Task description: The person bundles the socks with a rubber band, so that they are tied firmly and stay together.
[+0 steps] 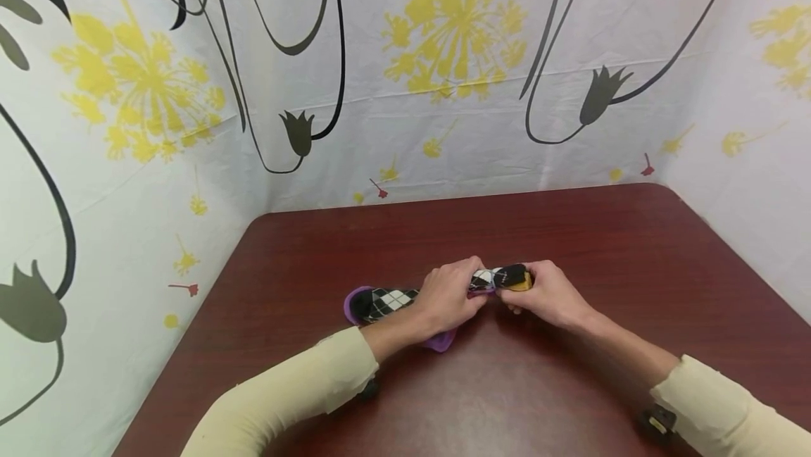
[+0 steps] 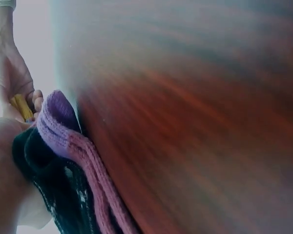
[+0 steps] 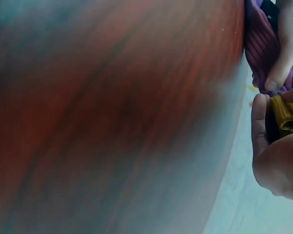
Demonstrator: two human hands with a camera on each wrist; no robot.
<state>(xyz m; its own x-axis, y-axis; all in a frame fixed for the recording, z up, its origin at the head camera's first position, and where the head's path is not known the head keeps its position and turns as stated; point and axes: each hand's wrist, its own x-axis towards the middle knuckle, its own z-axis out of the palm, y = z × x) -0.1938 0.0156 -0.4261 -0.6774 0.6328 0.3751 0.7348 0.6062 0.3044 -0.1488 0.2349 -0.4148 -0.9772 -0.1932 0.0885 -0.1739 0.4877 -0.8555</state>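
Note:
A black-and-white argyle sock (image 1: 393, 300) lies over a purple knitted sock (image 1: 441, 342), the two stretched sideways near the middle of the table. My left hand (image 1: 446, 295) grips the layered socks from above, partway along. At the right end, my right hand (image 1: 551, 293) pinches the argyle sock's black end together with a mustard-yellow knitted piece (image 1: 523, 284). In the left wrist view the purple sock (image 2: 58, 117) shows ribbing that turns pink lower down. The right wrist view shows the yellow piece (image 3: 284, 117) between the right hand's fingers, with the left thumb pressing the purple ribbing close by.
The dark red wooden table (image 1: 608, 246) has rounded far corners. A white cloth (image 1: 355, 154) printed with yellow and grey flowers hangs behind it and along the sides. Light sleeves (image 1: 298, 379) cover both forearms, and a small dark device (image 1: 660, 420) sits by the right sleeve.

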